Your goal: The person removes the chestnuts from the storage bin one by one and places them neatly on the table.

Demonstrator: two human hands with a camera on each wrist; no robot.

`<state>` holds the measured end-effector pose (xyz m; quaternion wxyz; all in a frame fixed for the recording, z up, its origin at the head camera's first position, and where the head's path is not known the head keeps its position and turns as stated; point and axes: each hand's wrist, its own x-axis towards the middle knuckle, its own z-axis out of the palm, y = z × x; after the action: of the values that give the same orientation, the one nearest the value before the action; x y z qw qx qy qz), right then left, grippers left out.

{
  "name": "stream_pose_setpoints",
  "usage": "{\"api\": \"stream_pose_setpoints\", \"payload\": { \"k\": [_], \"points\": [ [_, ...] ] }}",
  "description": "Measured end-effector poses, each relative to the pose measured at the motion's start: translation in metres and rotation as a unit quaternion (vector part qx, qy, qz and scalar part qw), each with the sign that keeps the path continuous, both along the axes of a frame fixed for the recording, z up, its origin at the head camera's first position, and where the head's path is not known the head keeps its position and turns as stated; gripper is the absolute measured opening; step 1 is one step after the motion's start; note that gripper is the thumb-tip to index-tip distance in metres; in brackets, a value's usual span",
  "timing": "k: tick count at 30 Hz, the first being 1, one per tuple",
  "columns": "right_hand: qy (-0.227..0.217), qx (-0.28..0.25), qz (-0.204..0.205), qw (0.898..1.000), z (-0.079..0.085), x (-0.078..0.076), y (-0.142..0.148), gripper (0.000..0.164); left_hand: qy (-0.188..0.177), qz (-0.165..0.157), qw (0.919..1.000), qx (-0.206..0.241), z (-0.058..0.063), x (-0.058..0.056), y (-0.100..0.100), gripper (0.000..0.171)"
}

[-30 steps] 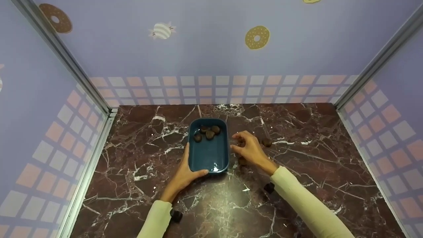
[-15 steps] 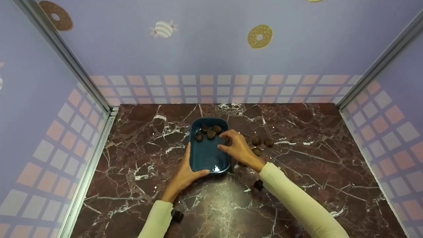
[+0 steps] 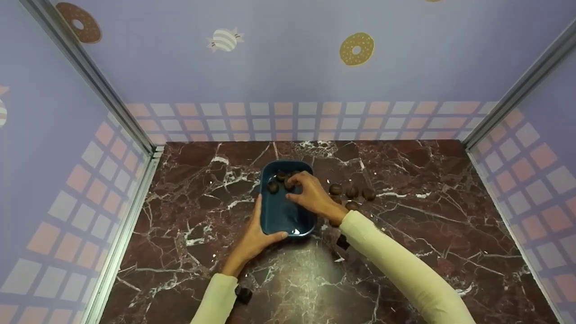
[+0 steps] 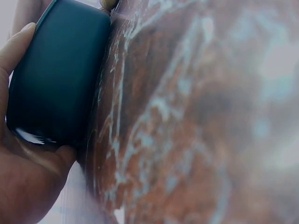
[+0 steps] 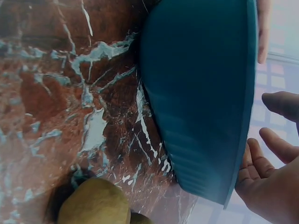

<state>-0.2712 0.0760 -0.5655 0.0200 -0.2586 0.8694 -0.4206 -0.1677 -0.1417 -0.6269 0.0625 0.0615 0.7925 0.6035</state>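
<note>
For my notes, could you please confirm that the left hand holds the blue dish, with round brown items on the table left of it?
Not quite: the left hand holds the blue dish, but the head view shows those round brown items right of it.

The dish (image 3: 280, 216) lies on the table (image 3: 198, 180), nearer the back edge and roughly midway between the left and right edges. Four nuts (image 3: 272, 186) sit inside, at the dish's far end. The left hand (image 3: 253, 236) is around its near left corner, thumb at the near rim. The right hand (image 3: 315, 197) lies across the right rim, fingertips beside those nuts; whether they touch is hard to tell. More nuts (image 3: 352, 192) lie on the table, just right of the dish.
</note>
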Motion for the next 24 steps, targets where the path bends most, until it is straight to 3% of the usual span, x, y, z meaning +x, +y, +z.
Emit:
{"api": "stream_pose_setpoints", "payload": {
  "k": [8,12,19,24],
  "points": [
    [-0.004,0.03,-0.024,0.999,-0.006,-0.011,-0.015,0.035,-0.001,-0.003,0.9999,0.017,0.03,0.011,0.002,0.127],
    [-0.015,0.036,-0.045,0.998,-0.009,-0.016,-0.02,0.03,0.007,-0.01,0.9996,0.027,0.037,0.014,0.003,0.127],
    [-0.035,0.06,-0.06,0.996,-0.015,-0.019,-0.024,0.033,0.01,-0.007,0.9998,0.016,0.033,0.012,0.006,0.128],
    [-0.018,0.087,-0.056,0.994,-0.018,-0.021,-0.027,0.045,0.019,-0.003,0.9997,0.015,0.013,0.006,0.004,0.129]
  ]
}}
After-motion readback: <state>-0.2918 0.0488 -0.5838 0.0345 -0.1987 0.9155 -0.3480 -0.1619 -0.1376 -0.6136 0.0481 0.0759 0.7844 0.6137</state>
